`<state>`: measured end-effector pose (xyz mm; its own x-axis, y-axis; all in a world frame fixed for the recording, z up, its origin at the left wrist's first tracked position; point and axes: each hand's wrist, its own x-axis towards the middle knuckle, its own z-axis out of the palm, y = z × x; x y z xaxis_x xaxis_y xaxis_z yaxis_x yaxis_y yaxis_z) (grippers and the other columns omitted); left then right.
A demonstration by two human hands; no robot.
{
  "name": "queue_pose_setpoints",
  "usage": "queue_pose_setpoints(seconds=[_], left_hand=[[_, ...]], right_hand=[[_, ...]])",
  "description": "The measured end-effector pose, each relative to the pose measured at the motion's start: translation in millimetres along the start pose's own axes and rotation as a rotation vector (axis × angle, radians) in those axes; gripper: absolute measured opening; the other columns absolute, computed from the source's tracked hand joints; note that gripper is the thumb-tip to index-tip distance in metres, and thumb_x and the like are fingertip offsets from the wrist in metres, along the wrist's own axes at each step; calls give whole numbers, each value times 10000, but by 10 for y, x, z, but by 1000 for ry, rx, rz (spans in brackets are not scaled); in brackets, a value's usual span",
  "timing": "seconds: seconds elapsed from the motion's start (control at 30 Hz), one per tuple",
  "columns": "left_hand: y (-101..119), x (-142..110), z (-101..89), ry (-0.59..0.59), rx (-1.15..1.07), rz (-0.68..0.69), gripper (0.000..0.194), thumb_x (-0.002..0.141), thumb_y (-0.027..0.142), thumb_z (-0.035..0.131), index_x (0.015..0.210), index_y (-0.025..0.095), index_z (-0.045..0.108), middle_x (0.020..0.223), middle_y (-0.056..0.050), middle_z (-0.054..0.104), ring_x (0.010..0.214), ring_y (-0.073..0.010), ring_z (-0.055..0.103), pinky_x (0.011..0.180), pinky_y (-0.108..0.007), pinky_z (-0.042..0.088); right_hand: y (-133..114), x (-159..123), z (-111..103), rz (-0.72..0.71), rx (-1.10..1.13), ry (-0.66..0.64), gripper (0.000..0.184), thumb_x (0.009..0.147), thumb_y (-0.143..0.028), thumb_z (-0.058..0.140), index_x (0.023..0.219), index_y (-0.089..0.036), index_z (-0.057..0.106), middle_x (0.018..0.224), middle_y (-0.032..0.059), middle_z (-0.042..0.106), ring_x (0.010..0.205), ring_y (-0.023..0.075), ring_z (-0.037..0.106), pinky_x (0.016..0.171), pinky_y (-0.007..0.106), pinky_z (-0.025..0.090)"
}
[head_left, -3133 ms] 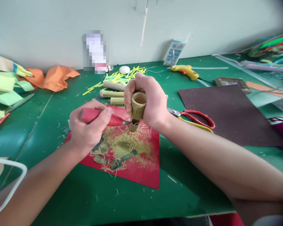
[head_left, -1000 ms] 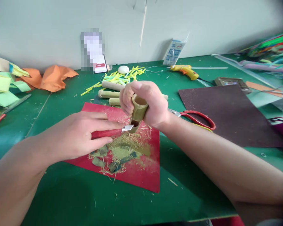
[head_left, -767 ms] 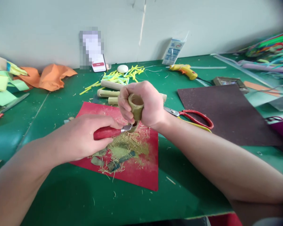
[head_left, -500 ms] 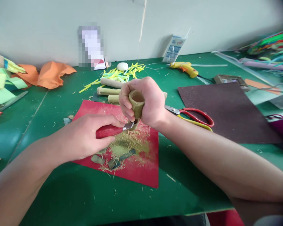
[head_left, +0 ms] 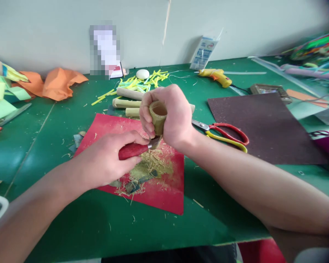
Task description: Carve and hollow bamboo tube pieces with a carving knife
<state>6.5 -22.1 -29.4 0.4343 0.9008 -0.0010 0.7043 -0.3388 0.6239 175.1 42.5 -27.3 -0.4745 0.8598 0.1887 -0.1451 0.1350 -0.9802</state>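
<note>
My right hand (head_left: pixel 171 115) is wrapped around a short hollow bamboo tube (head_left: pixel 159 122), its open end tilted up toward me. My left hand (head_left: pixel 111 155) grips the red wooden handle of a carving knife (head_left: pixel 134 150). The knife's metal blade meets the lower part of the tube, just below my right fingers; its tip is partly hidden there. Beneath both hands lies a red sheet (head_left: pixel 170 197), strewn with pale shavings (head_left: pixel 153 162) and several dark scraps of peel (head_left: pixel 133 186).
Bamboo pieces (head_left: pixel 126 103), yellow-green strips (head_left: pixel 131 86) and a white egg-shaped object (head_left: pixel 142 74) lie behind my hands. Scissors (head_left: pixel 227 135) and a dark brown sheet (head_left: pixel 263 128) are to the right, with a yellow glue gun (head_left: pixel 216 77) behind. Orange paper (head_left: pixel 60 84) sits left.
The knife in my left hand has moved slightly right and up, its blade closer against the tube. My right hand keeps hold of the tube. The view has shifted slightly.
</note>
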Motion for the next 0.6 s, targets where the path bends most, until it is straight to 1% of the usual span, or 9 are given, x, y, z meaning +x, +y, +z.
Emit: queue_pose_setpoints(seconds=[0.1,0.17,0.33,0.4,0.47,0.53,0.6], left_hand=[[29,-2,38,10,4,-6,311,796,299,612,1106,321,614,1161,11,660,1056,-226,631,929,-335,513],[60,-8,30,22,28,0,306,807,302,600,1112,322,617,1158,12,663,1045,-225,636,915,-329,520],[103,-41,-121,31,156,-1,288,818,376,592,1103,362,633,1119,28,682,969,-240,661,839,-338,541],[99,-59,-191,-4,208,-16,301,812,392,597,1112,395,620,1111,41,685,916,-241,674,779,-331,551],[88,-71,-231,-51,244,-26,339,801,389,607,1138,421,596,1131,52,675,911,-246,675,743,-326,553],[77,-78,-230,-87,255,-15,376,796,379,609,1166,428,570,1163,59,659,953,-250,666,748,-322,551],[74,-82,-194,-99,248,0,375,806,367,596,1175,421,559,1170,59,655,966,-243,663,748,-312,550]], right_hand=[[-17,-13,3,12,-23,22,410,819,-524,425,517,-248,425,429,12,434,442,142,421,448,307,413],[-34,-15,-9,12,-33,11,410,813,-531,431,513,-252,426,427,14,431,445,146,423,443,308,411],[-46,5,-43,-4,-44,-45,402,828,-494,391,512,-251,435,436,17,436,452,147,423,452,310,405],[-28,11,-39,-16,-30,-60,402,844,-463,357,512,-251,439,434,18,431,450,147,419,454,314,398],[-5,12,-27,-31,-5,-61,404,855,-433,334,509,-252,438,434,19,426,438,145,406,447,320,384],[11,9,-11,-43,15,-43,407,858,-425,334,503,-252,433,438,17,419,428,139,391,439,322,369],[14,7,2,-42,19,-25,412,854,-440,345,495,-252,423,437,14,409,431,135,392,443,321,368]])
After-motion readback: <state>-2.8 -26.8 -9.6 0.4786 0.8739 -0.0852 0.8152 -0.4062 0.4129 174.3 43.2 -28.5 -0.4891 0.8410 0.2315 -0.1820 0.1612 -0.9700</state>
